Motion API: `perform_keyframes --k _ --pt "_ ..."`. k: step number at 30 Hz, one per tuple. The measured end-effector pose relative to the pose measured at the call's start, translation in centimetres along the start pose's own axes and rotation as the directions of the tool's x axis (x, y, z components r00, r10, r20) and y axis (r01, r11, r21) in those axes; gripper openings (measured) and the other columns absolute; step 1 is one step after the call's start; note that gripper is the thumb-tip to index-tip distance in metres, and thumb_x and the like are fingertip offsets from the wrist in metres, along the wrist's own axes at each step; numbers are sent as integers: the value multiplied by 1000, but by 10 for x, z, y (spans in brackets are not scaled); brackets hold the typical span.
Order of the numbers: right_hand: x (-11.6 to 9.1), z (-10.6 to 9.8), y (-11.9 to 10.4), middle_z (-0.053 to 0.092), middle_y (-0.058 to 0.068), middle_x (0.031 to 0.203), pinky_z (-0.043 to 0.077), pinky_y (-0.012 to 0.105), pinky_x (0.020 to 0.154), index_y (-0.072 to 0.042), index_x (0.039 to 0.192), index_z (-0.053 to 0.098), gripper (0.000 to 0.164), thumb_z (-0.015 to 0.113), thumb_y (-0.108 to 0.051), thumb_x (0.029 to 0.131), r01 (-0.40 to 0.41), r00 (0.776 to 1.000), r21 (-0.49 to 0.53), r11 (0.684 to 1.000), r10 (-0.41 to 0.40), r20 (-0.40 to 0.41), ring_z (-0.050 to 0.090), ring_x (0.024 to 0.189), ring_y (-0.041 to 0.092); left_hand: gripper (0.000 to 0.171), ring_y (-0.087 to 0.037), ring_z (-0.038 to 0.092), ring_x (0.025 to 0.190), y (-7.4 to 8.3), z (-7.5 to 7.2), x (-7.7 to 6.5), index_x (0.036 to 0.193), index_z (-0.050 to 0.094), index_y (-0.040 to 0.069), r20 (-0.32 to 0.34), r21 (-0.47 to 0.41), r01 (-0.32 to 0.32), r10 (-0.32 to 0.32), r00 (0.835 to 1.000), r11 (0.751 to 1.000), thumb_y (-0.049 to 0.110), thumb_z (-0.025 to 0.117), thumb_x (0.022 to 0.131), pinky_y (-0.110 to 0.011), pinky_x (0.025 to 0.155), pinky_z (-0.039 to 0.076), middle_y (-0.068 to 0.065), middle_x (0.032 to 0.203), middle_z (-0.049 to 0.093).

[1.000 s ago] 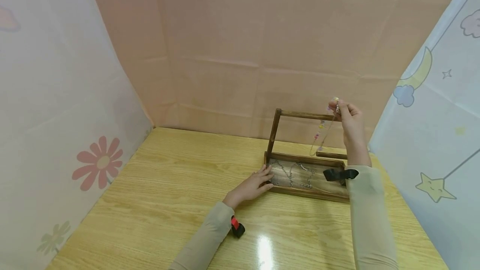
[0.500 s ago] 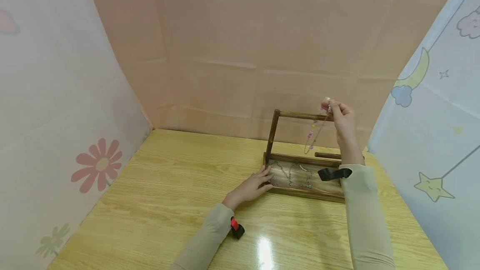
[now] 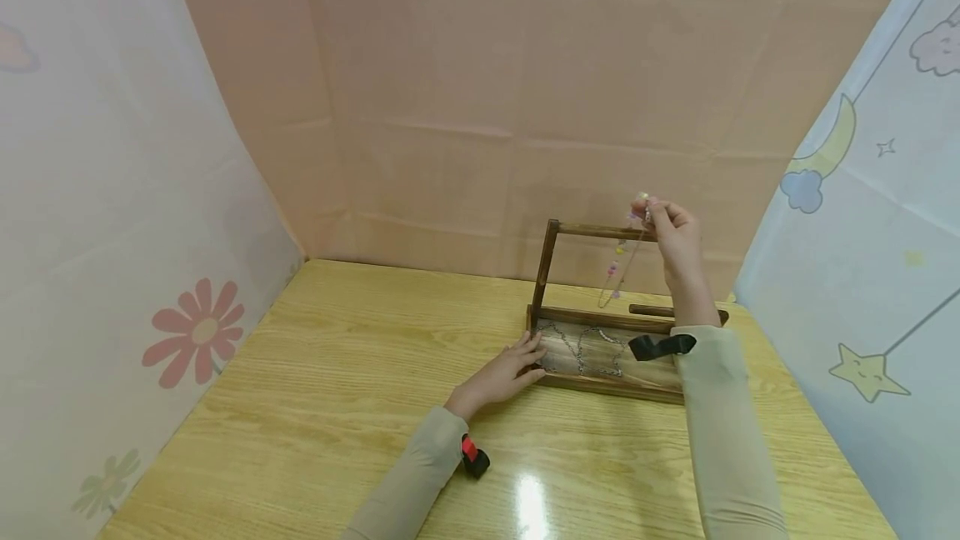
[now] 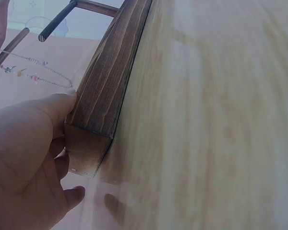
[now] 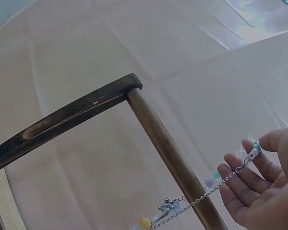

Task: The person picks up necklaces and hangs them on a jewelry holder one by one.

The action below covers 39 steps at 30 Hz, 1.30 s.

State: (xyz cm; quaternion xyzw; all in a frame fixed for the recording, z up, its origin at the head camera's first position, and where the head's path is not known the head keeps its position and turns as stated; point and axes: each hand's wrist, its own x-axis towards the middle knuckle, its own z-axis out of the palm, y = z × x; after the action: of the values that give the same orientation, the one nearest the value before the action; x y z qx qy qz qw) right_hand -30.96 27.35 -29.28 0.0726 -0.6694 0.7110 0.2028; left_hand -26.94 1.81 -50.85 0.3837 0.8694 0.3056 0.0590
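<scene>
My right hand (image 3: 678,244) pinches a beaded chain necklace (image 3: 613,270) between thumb and forefinger, above the top bar of a wooden jewelry stand (image 3: 543,269). The necklace has pastel beads and a silver chain (image 5: 221,184), and its loop hangs down over the stand's tray, passing across the top bar (image 5: 165,139) in the right wrist view. My left hand (image 3: 498,373) rests on the left end of the tray, fingers spread over the rim. In the left wrist view, the left thumb (image 4: 62,103) touches the top edge of the tray's front wall (image 4: 113,67).
Several silver chains (image 3: 581,348) lie in the tray. A short lower bar (image 3: 652,310) sticks out at the stand's right, partly behind my right forearm. Wood-grain table (image 3: 375,340) surrounds the stand, with a pinkish cloth wall (image 3: 420,107) behind and printed curtains (image 3: 862,215) at the sides.
My right hand has moved left along the top bar, carrying the hanging necklace with it. My left hand has stayed on the tray's end.
</scene>
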Motion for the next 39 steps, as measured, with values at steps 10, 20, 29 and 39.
perform_keyframes --k 10,20,29,39 --pt "-2 7 -1 67 -3 106 40 28 91 0 106 64 35 55 -31 93 -10 999 -111 994 15 46 58 100 9 55 -28 5 143 0 2 1 145 33 10 -2 -8 6 -6 1000 1000 41 37 99 -54 112 14 -8 156 11" --pt "0 14 -5 67 -5 103 44 18 86 4 108 62 35 54 -28 94 28 995 -105 994 -18 94 60 99 8 54 -27 2 143 1 0 -1 144 32 8 6 -18 7 -7 1000 1000 40 35 100 -54 112 13 -8 156 10" --pt "2 20 -6 69 -5 98 46 15 82 6 97 61 32 55 -25 94 47 993 -96 994 -36 115 62 97 10 55 -27 2 143 2 0 -2 144 32 9 10 -17 10 -10 1000 1000 40 35 100 -54 112 13 -8 156 10" --pt "3 27 -9 68 -3 104 36 42 105 3 95 62 36 54 -32 94 43 991 -160 986 -21 133 60 102 9 54 -27 4 143 0 0 0 143 35 7 -6 0 -14 14 1000 1000 40 35 100 -55 111 17 -10 155 12"
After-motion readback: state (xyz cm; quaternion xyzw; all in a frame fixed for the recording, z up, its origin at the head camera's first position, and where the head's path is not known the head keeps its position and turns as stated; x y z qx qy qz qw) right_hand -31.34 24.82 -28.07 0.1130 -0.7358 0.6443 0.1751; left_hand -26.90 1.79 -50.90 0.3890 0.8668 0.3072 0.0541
